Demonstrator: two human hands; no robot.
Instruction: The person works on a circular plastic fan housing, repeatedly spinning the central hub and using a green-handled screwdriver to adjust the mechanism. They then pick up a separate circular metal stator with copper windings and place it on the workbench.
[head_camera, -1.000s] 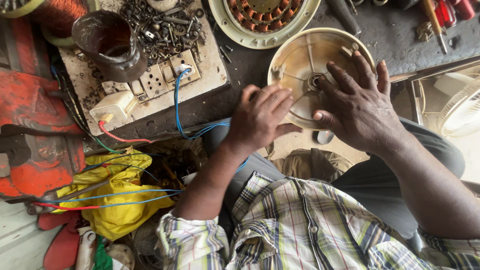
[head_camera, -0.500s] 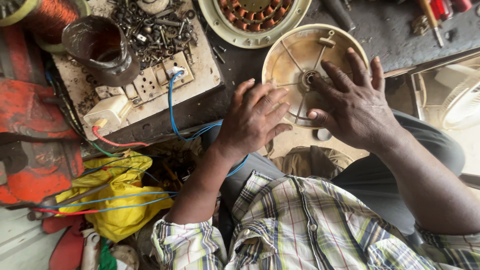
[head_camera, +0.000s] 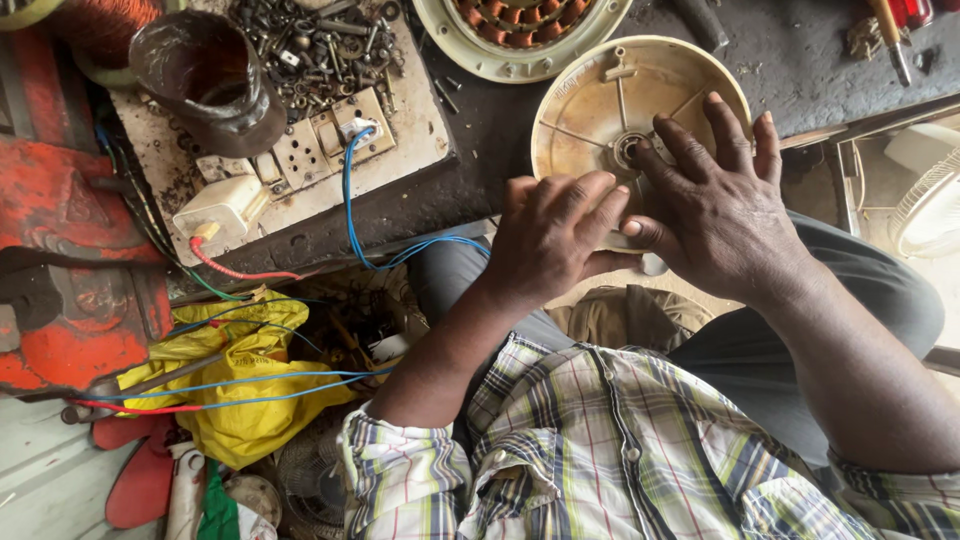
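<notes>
A round cream fan motor cover (head_camera: 600, 105), hollow side up with ribs and a dark centre hub, rests at the edge of the dark workbench (head_camera: 800, 60). My right hand (head_camera: 715, 210) lies spread over its right half, one fingertip on the hub. My left hand (head_camera: 550, 235) grips the cover's near rim, fingers curled over it. A second cream housing with copper windings (head_camera: 520, 30) lies just beyond, at the top edge of the view.
A dirty white switchboard (head_camera: 330, 140) with blue and red wires sits at left, topped by a pile of screws and nuts (head_camera: 310, 45) and a dark cup (head_camera: 205, 75). Yellow plastic bag (head_camera: 240, 390) lies below. Screwdrivers (head_camera: 895, 35) are at far right.
The view has shifted slightly. My left hand has moved down to the cover's near rim and my right hand's fingers now reach the hub.
</notes>
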